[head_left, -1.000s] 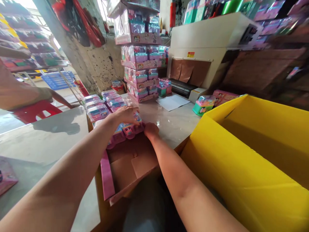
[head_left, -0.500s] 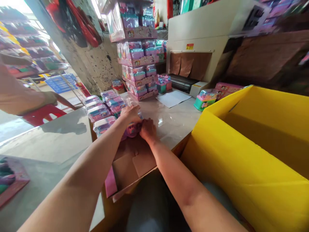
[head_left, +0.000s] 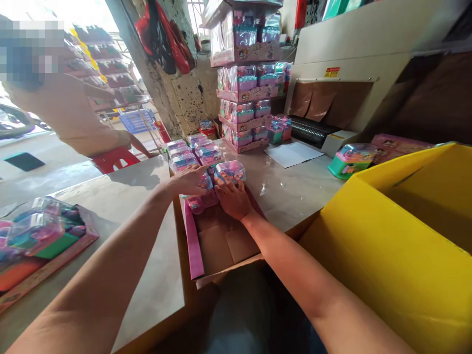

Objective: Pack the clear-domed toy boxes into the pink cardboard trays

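A shallow cardboard tray with pink sides lies in front of me, its near half showing bare brown cardboard. Small toy cases with clear domed lids fill the far half in two columns. My left hand lies over the nearest case of the left column, fingers stretched toward the right and partly covering it. With fingers apart, my right hand presses against the near side of a clear-lidded toy case in the right column. The fingers' undersides are hidden.
A large yellow box stands at right. Stacked display trays rise behind, beside a machine with a curtained opening. White paper and a green-based toy case lie on the table. Another filled tray is at left; a person sits beyond.
The view has swung left. A toy case that was between both hands now sits in the tray's right column. My left hand has shifted onto the left column, its fingers straighter.
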Demonstrator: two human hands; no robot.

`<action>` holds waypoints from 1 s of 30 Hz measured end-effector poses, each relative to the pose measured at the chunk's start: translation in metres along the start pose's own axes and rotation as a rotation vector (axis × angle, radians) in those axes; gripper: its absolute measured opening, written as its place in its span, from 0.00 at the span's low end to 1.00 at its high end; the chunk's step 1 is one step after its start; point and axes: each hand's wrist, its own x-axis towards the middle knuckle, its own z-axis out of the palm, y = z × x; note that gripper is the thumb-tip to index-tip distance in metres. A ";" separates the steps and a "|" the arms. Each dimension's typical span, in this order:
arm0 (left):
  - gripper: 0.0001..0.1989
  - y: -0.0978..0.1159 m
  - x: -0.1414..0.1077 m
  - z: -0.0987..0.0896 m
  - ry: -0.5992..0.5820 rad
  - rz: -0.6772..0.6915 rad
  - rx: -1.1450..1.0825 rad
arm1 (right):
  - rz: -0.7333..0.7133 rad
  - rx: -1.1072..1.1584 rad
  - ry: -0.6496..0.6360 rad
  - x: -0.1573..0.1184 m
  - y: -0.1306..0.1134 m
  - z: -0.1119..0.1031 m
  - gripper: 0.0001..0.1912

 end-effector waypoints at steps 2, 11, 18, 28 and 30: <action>0.48 0.003 0.001 0.008 0.073 -0.005 0.063 | 0.023 -0.021 -0.064 -0.001 -0.002 0.007 0.25; 0.46 0.009 0.009 0.004 0.029 0.012 0.113 | 0.070 -0.057 -0.177 0.004 -0.010 0.012 0.27; 0.47 -0.011 -0.004 0.007 0.111 0.023 0.024 | 0.011 -0.090 -0.179 0.002 -0.006 0.023 0.29; 0.58 0.017 -0.002 0.007 0.164 -0.068 0.017 | 0.020 0.058 -0.052 0.000 -0.016 -0.010 0.23; 0.55 0.019 -0.025 0.018 0.373 -0.177 -0.070 | 0.112 0.100 0.029 0.009 -0.033 -0.016 0.21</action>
